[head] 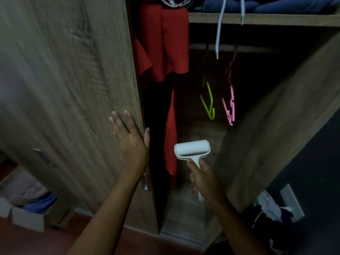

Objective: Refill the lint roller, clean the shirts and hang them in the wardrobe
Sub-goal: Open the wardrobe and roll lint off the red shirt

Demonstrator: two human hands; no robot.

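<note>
Your right hand (202, 178) grasping the lint roller (192, 150) by its handle before the open wardrobe (257, 18), your left hand (128, 137) flat, fingers straight, on the door (70, 70), red garment (163, 43), green hanger (208, 102) and pink hanger (230, 105) hanging inside

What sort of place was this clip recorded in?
Probably a bedroom, at an open wood-grain wardrobe: red garments hang inside, and a green plastic hanger and a pink plastic hanger dangle from its rail.

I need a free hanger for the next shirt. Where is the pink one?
In the head view the pink hanger hangs from the rail inside the wardrobe, right of the green hanger and up from the lint roller.
</note>
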